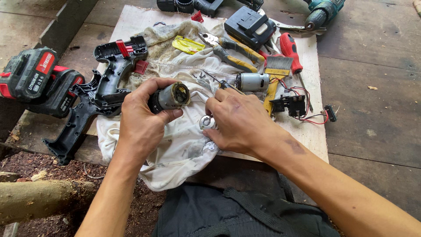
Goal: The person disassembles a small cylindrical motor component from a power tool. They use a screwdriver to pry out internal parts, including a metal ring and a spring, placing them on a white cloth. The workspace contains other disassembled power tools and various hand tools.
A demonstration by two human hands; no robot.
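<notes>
**Hands on a greasy gearbox over a stained cloth**

The left hand (142, 116) is closed around a cylindrical drill gearbox (171, 97), its open end, smeared with yellowish grease, facing up and to the right. The right hand (239, 120) rests palm down on the white cloth (184, 145), fingertips curled onto a small round metal part (207, 123); whether it grips the part or only presses it I cannot tell. The gearbox is held just above the cloth, a little left of that metal part.

All places below are given from the cloth, which lies on a pale board (313, 131) on the wooden worktop (372, 87). On the cloth's left edge sit two black drill housing halves (105, 83) with red trim, emptied. Further left are two black-and-red battery packs (39, 81). Near the cloth's top lies a yellow sachet (187, 44), and right of that yellow-handled pliers (232, 50). At the cloth's right edge lies a silver electric motor (252, 82), with a paintbrush (275, 74) beside it, then a black switch with red wires (291, 104). Above the motor sit a black battery pack (250, 26) and a red-handled screwdriver (290, 52). A teal drill (322, 11) lies at the far upper right. Below the cloth is dark fabric (228, 210).
</notes>
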